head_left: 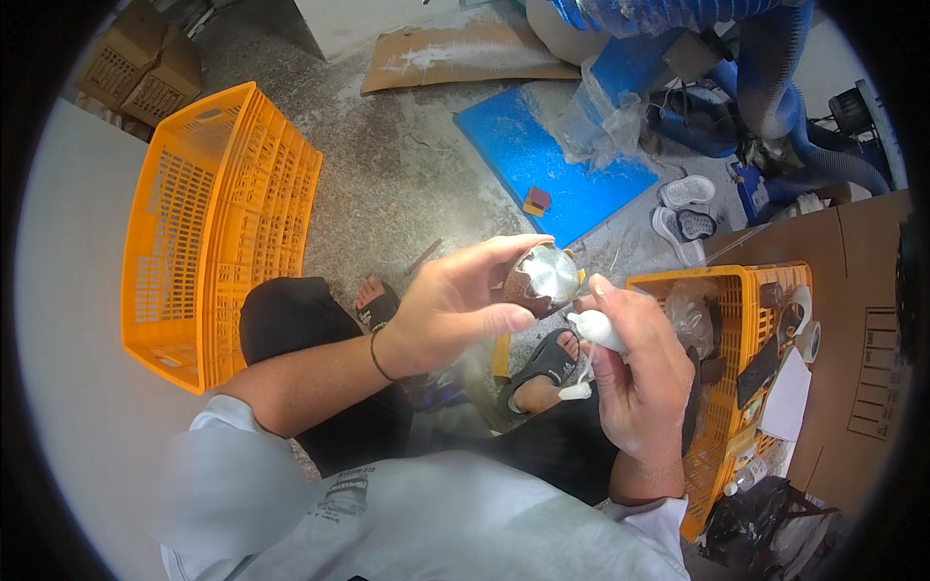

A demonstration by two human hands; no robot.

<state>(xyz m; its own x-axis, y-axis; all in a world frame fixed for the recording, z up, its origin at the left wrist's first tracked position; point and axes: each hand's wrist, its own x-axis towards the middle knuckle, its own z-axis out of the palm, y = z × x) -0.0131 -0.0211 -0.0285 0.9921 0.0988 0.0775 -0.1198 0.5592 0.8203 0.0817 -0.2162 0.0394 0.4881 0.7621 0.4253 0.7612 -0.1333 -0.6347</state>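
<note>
My left hand is closed round a short metal cylinder with a shiny silver end and a rough, dark brown covering with a ragged edge round its side. Beside it, my right hand grips a small white squeeze bottle, its nozzle pointing left toward the cylinder. A small white cap hangs below the bottle near my right fingers. Whether the nozzle touches the covering I cannot tell.
Yellow plastic crates stand at the left. Another yellow crate at the right holds plastic bags and loose items. A blue board with a small block, white shoes and blue hoses lie ahead.
</note>
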